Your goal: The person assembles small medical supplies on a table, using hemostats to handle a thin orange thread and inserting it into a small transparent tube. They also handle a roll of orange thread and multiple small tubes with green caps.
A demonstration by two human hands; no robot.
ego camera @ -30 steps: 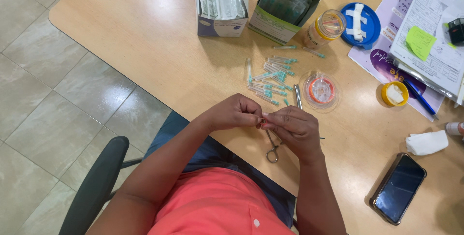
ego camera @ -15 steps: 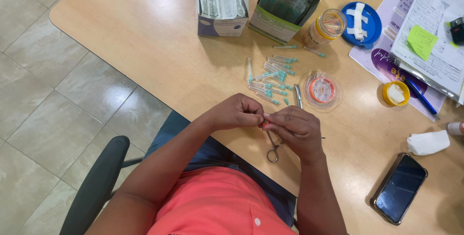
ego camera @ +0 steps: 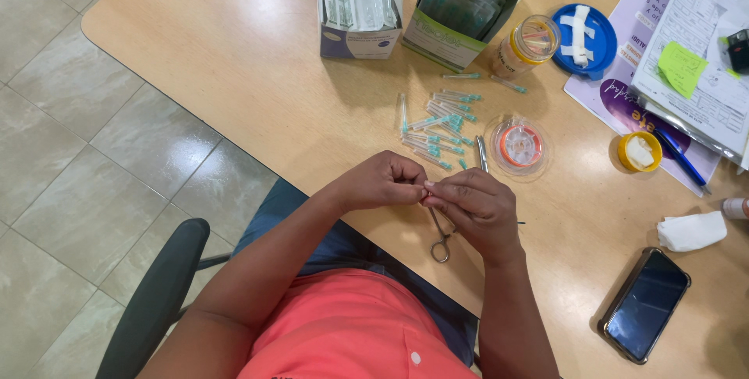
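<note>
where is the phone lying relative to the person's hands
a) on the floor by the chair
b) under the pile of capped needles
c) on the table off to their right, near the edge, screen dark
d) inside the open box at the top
c: the phone lies dark-screened on the table, right of the right hand and left hand.

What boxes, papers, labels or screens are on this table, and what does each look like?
White-and-purple box: far edge, open-topped, full of clear packets.
Green-and-white box: right of it, tilted, dark window.
Amber jar: beside the green box, yellow rim.
Printed forms: far right, white sheets on a purple leaflet.
Green sticky note: on the forms.
Phone: near right, dark blank screen.
</note>
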